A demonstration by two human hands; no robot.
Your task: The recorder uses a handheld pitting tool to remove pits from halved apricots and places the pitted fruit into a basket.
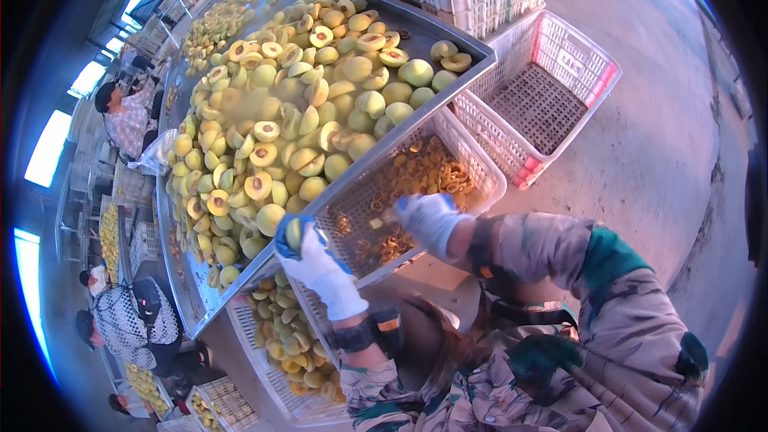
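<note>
My left hand (318, 270), in a white knit glove with blue coating, grips a yellow-green piece of stone fruit (293, 234) at the near edge of a metal table (414, 126). My right hand (433, 223), gloved alike, is curled and blurred above a white plastic crate (489, 174) holding brown pit pieces (441, 171). Whether something is in its fingers cannot be made out. A small pale yellow bit (376, 224) shows beside that hand. Heaped over the table are halved and whole-looking stone fruits (264, 132), several showing brown centres.
A crate of fruit halves (285, 336) stands below my left arm. Right of the table are an open crate with pink-red corners (540, 105) and a stacked crate of fruit (474, 0). Several people work at left, one in a patterned top (129, 126), another in a white net garment (129, 324).
</note>
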